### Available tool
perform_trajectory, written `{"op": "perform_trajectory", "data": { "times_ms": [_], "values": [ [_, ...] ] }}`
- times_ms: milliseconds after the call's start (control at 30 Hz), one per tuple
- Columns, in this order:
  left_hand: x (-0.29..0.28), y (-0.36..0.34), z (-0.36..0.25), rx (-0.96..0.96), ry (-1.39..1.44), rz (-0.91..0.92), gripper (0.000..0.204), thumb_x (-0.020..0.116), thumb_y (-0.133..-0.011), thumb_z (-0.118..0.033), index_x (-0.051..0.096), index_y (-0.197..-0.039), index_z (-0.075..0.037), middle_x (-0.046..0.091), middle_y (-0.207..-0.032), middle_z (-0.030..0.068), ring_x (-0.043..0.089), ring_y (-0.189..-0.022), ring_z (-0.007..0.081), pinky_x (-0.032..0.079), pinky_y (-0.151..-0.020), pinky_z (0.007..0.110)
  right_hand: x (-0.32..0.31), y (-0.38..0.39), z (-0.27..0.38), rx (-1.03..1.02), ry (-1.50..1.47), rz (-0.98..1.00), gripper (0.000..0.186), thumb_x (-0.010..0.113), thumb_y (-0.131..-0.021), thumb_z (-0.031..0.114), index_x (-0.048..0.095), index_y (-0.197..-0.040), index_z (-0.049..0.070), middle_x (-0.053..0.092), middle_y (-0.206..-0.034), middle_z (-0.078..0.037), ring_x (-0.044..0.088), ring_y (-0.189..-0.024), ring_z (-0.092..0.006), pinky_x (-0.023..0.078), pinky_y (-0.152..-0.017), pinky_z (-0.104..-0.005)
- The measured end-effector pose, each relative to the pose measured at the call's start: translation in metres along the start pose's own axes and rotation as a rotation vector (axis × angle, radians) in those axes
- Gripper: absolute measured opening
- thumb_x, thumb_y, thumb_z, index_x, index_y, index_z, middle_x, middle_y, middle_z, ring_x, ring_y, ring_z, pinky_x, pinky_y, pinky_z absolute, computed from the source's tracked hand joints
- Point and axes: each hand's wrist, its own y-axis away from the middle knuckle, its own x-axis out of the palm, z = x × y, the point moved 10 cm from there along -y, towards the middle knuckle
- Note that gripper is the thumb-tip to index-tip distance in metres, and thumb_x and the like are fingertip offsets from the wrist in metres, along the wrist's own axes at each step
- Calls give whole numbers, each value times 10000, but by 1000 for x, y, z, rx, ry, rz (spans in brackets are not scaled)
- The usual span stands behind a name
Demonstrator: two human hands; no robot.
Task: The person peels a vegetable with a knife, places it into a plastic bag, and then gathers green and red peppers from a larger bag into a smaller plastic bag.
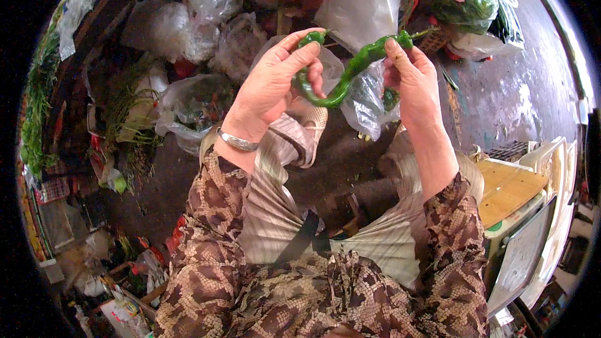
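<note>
Dark floor (172,191) below. Green pepper (348,78), one or two we cannot tell, sags crosswise between: our left hand (270,78) pinches one end, our right hand (418,91) the other, neither nearer.

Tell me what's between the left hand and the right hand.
In the head view, curved green pepper spans from the left hand to the right hand; I can't tell whether it's one or two. A clear bag shows behind.

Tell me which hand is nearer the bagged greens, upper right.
Right. In the picture, the right hand is below-left of the bagged greens; the left hand is farther left.
</note>
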Motion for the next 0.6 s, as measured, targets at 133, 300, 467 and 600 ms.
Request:
{"op": "perform_trajectory", "data": {
  "times_ms": [133,300,467,600],
  "values": [
    [3,2,-1,4,68,28,418,638,-879,-67,509,-1273,-20,444,-670,-25,414,-528,75,401,-516,236,3,0,7,-81,129,33,196,674,-889,244,607,-879,61,549,-707,36,475,-593,-46,380,-548,-194],
    [-5,-2,0,51,-112,-82,217,624,-875,-51,615,-1088,-12,515,-653,-29,440,-511,51,363,-474,214,32,8,-12,43,187,202,184,668,-889,219,638,-915,39,528,-689,56,447,-595,-39,349,-528,-210],
    [3,-5,-3,-25,-221,-71,205,582,-944,-193,625,-1073,-40,677,-920,28,623,-805,96,496,-669,244,46,11,-5,66,179,287,195,656,-899,228,608,-877,41,543,-719,44,471,-607,-49,378,-538,-220],
    [25,-2,-17,20,-81,-11,222,555,-964,-233,580,-1107,-64,645,-1033,39,619,-934,141,496,-713,291,43,10,5,5,204,289,185,631,-909,220,598,-891,39,547,-718,26,493,-619,-54,401,-543,-227]
  ]
}}
